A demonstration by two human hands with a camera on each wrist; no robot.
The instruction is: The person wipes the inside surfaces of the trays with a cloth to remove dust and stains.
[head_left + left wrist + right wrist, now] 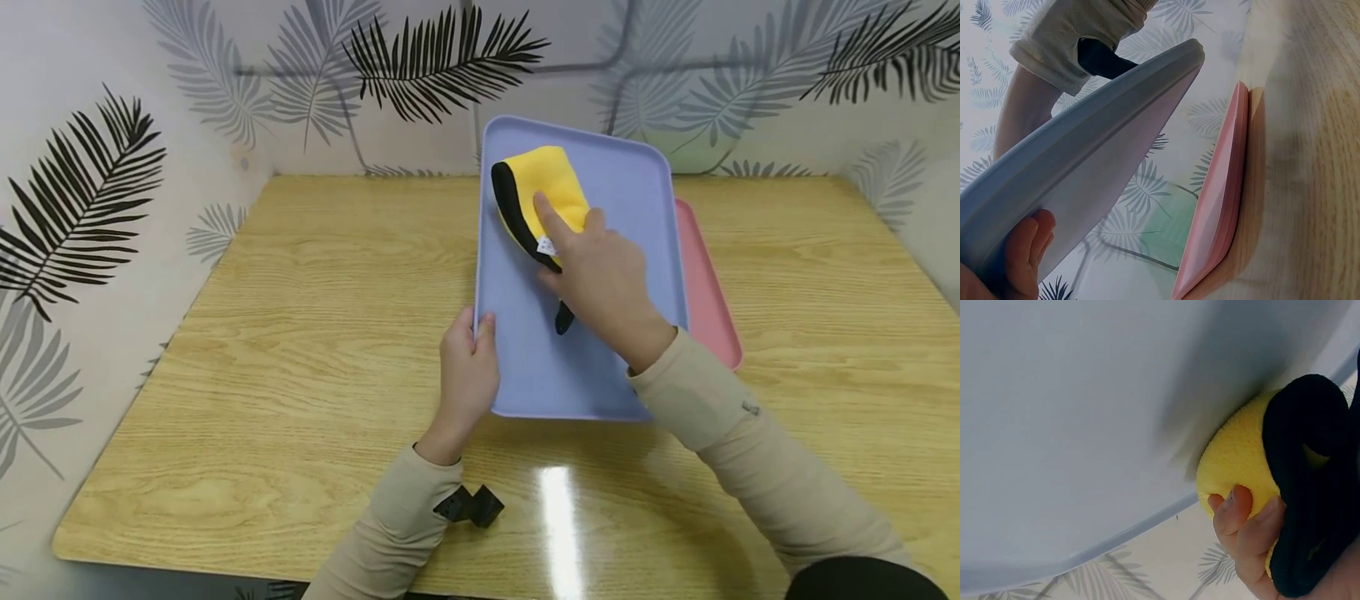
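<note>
A blue-lavender tray [540, 375] is held tilted above the table, its underside facing the left wrist camera. My left hand [468, 371] grips its left edge, thumb on the rim and fingers [1038, 234] curled behind. In my right hand [607, 271] is a folded yellow cleaning cloth [551, 179] with black trim and a small white label. The cloth lies against the upper left part of the tray's inner face. Seen from the right wrist, several fingertips [1235, 512] press into the yellow fabric, and the black edging loops beside them.
A pink tray [708, 292] lies on the wooden table [322, 333], partly hidden behind the blue one. The leaf-patterned wall [420, 142] stands at the table's far edge. A small black device [472, 506] is on the left wrist.
</note>
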